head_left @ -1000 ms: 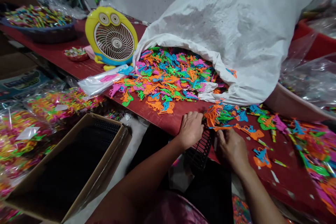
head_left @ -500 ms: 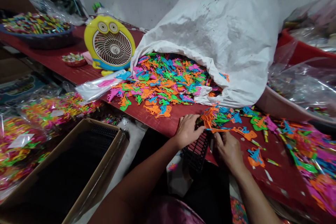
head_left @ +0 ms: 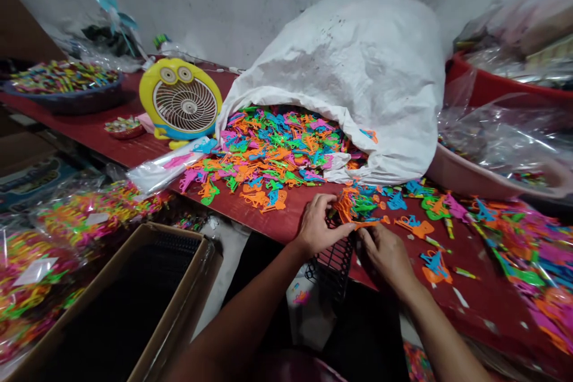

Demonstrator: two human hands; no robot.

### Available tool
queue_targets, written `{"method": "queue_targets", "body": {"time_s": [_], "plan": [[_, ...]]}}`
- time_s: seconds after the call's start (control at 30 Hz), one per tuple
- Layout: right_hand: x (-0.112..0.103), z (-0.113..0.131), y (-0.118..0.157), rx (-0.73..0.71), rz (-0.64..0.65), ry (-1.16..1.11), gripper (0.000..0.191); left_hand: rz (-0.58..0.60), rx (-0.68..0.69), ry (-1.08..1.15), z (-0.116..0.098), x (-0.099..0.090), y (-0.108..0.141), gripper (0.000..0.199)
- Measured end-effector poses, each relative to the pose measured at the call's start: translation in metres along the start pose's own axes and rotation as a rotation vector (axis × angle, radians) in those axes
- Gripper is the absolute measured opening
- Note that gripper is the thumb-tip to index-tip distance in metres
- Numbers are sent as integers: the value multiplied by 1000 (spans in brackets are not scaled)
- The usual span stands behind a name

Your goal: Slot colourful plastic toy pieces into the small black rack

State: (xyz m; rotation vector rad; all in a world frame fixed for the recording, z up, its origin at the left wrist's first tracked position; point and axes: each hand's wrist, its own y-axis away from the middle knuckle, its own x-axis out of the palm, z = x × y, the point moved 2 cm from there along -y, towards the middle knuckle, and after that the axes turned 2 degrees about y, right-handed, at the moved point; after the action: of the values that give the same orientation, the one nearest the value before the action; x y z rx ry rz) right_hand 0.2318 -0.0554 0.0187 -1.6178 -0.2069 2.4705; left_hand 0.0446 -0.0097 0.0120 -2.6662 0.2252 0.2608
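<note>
Over a black plastic grid rack at the table's front edge, my left hand is closed around a bunch of small coloured plastic toys, mostly orange and green. Its thumb stretches right along an orange piece. My right hand has its fingers curled at that orange piece, close to the left thumb; its fingertips are partly hidden. Flat orange and blue toys lie just right of the bunch. The rack's lower end reaches down over my lap.
A big white sack spills a pile of coloured toys onto the red table. A yellow fan stands left of it. Lower left is a carton of black racks, with bagged toys beside it. A pink basin sits right.
The camera view has tilted up a little, so the fan and sack appear lower. Both hands remain at the rack and toy bunch, with only slight finger movement.
</note>
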Motion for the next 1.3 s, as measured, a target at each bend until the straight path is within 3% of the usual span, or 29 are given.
{"method": "queue_targets", "body": {"time_s": [0.2,0.4,0.5,0.57,0.73,1.07,1.3], "plan": [[-3,2,-1,-27,18,15,31,-49,-35,-44,2,6,-7,46],[-1,10,-1,48,34,186,30,-85,-8,-65,8,13,-3,46],[3,16,2,88,19,215,30,-202,51,-183,-2,10,1,56],[6,17,4,98,-13,197,30,-253,164,-308,-17,6,2,58],[14,14,6,87,-107,94,29,-38,416,-552,-48,5,-10,23],[15,18,0,142,2,55,22,39,423,-662,-50,9,-21,15],[14,18,-3,188,49,-21,18,175,418,-713,-58,11,-33,17]]}}
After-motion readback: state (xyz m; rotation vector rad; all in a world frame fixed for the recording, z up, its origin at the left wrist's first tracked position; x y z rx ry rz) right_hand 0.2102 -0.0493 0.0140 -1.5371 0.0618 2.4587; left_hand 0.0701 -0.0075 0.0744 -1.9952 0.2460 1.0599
